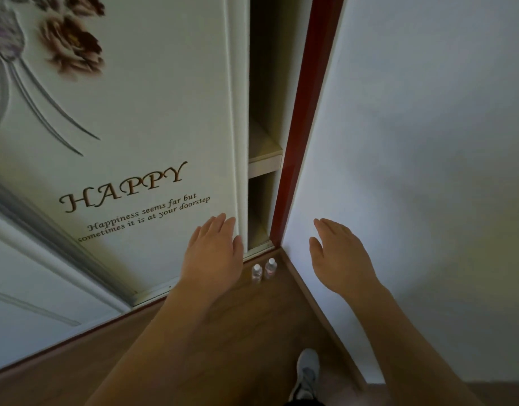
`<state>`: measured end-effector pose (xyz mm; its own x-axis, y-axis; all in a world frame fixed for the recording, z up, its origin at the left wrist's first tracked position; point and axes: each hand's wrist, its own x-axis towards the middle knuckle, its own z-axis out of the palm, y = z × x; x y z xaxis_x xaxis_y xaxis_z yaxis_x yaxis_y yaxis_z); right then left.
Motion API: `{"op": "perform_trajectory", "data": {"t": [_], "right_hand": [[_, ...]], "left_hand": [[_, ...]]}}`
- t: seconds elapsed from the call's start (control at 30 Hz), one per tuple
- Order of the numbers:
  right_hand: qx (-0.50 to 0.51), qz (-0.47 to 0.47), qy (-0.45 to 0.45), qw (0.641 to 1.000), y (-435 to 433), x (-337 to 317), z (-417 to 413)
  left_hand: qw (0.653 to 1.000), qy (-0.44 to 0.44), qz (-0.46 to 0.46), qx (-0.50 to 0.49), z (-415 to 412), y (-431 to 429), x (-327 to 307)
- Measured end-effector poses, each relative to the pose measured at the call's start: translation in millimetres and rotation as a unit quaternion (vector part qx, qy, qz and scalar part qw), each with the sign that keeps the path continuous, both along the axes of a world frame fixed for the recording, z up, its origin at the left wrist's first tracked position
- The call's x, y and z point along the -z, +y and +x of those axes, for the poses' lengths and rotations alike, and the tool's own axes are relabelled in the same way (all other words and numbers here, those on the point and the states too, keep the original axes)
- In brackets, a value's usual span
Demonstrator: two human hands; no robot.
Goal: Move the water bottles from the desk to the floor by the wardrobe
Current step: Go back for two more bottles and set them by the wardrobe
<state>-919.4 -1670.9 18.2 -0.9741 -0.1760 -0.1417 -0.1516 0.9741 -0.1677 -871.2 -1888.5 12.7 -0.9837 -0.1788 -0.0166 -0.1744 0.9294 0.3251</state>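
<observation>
The two water bottles [263, 270] stand upright on the wooden floor [237, 332], side by side and just about touching, tucked into the corner where the wardrobe's bottom rail meets the wall. They look like small clear plastic bottles with white caps; I cannot tell how full they are, but I judge them light, with thin walls that give under a hard squeeze and a smooth skin that could slip. If one needs shifting, I would take it round the middle of the body rather than by the cap, since so narrow a bottle should tip easily. My left hand [213, 253] hangs over the foot of the sliding wardrobe door [152, 118], fingers spread, its grip loose and holding nothing. My right hand [337, 253] is likewise spread and empty, in front of the white wall [428, 142]. Both are well above the bottles. My shoe [306, 373] is on the floor behind them.
</observation>
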Motion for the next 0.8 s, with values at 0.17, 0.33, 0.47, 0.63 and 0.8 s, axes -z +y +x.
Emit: {"op": "perform_trajectory", "data": {"t": [0.17, 0.33, 0.47, 0.63, 0.8], "right_hand": [[0.054, -0.011, 0.007, 0.998, 19.0, -3.9, 54.4], [0.108, -0.050, 0.070, 0.990, 59.0, -15.1, 109.2], [0.149, -0.047, 0.097, 0.983, 105.8, -19.0, 154.8], [0.211, -0.061, 0.113, 0.969, 165.3, -26.0, 219.7], [0.289, -0.063, 0.112, 0.949, 236.8, -29.8, 302.5]], "left_hand": [[0.999, 0.003, 0.005, 0.053, 23.7, 10.0, -4.5], [0.993, 0.015, 0.008, 0.116, 45.7, 47.6, -8.1], [0.987, 0.019, 0.013, 0.159, 65.2, 95.7, -15.2], [0.976, -0.009, 0.043, 0.214, 97.5, 162.9, -16.2], [0.958, 0.013, 0.022, 0.287, 152.4, 242.9, -21.6]]}}
